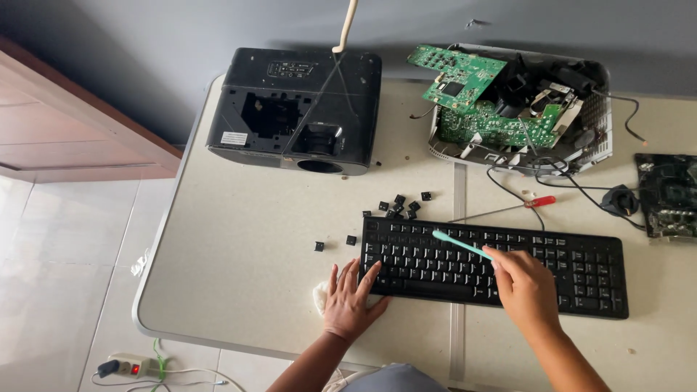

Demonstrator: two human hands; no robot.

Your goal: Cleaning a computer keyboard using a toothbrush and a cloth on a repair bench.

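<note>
A black keyboard (566,265) lies on the beige table (254,239). My right hand (524,287) rests over its middle and grips a light teal toothbrush (459,245), whose head points up-left onto the upper key rows. My left hand (352,297) lies flat at the keyboard's left front corner, thumb on the edge, covering a white cloth (319,296). Several loose black keycaps (404,205) sit just behind the keyboard's left end, and two more keycaps (335,243) lie to its left.
A black projector housing (294,109) stands at the back left. An opened device with green circuit boards (508,109) and trailing cables sits at the back right. A red-handled screwdriver (508,209) lies behind the keyboard. Another dark board (668,196) is at the right edge. A power strip (131,366) lies on the floor.
</note>
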